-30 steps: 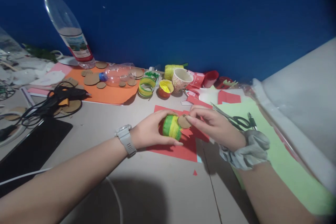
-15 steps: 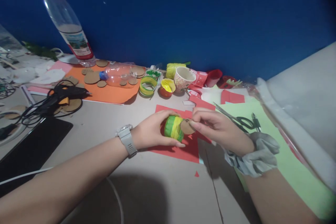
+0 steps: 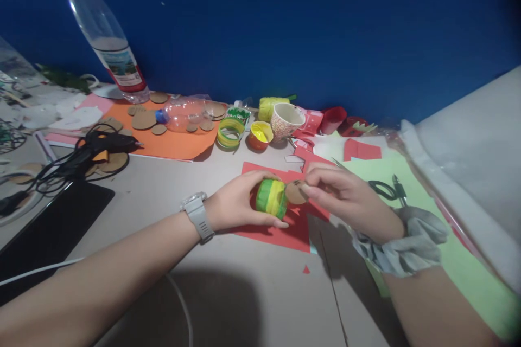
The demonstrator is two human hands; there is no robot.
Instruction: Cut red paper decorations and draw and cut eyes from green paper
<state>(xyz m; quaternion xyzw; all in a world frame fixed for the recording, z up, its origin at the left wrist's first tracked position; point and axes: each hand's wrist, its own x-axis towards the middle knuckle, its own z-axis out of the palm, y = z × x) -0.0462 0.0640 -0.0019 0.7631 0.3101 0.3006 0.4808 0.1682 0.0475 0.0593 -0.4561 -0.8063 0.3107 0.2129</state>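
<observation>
My left hand [image 3: 240, 200], with a grey watch on its wrist, is wrapped round a small green and yellow striped cup-like piece [image 3: 271, 198]. The piece lies on its side, one end toward my right hand. Between thumb and fingers of my right hand [image 3: 337, 190] is a round cardboard disc [image 3: 296, 193] with dark marks near its edge. The disc is beside the end of the striped piece; whether they touch I cannot tell. Beneath both lies a sheet of red paper [image 3: 285, 236].
Behind stand a patterned paper cup [image 3: 286, 121], an orange and yellow cup [image 3: 260, 135] and a tape-like ring [image 3: 230, 134]. Scissors [image 3: 382, 190] lie at right on green paper [image 3: 456, 282]. To the left are a glue gun [image 3: 101, 141], a phone [image 3: 52, 227] and a tall bottle [image 3: 108, 38].
My right hand has shifted slightly right, drawing the cardboard disc a little away from the striped piece. My left hand keeps its hold almost in place.
</observation>
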